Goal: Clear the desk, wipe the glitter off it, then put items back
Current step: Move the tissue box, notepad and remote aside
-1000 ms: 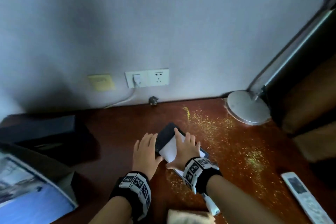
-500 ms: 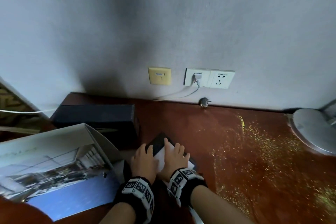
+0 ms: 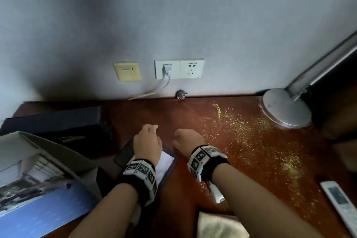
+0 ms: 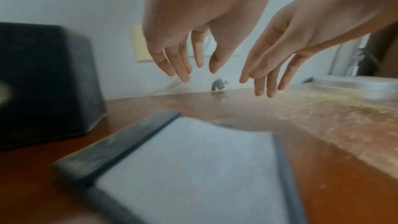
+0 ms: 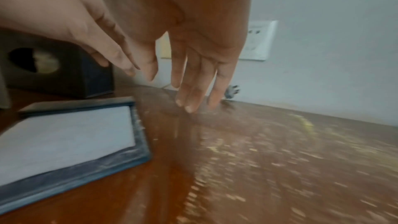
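A dark notepad tray with white paper (image 3: 166,162) lies flat on the red-brown desk (image 3: 173,199), left of the gold glitter (image 3: 251,137). My left hand (image 3: 147,137) hovers over the tray's far end with straight, relaxed fingers that hold nothing. The wrist views show the tray (image 4: 193,168) (image 5: 64,142) lying free below the hands. My right hand (image 3: 188,138) hangs just right of it, fingers (image 5: 189,101) pointing down close to the desk top, empty. The left hand (image 4: 183,67) and right hand (image 4: 262,86) are side by side, apart from the tray.
A dark tissue box (image 3: 58,121) stands at the back left, with a large printed paper bag (image 3: 38,179) in front of it. A round lamp base (image 3: 286,109) sits at the back right. A white remote (image 3: 342,199) and a beige cloth (image 3: 218,226) lie near the front edge.
Both hands pressed on the notepad tray and slid it left towards the tissue box. Now they have lifted off it and the tray lies still.
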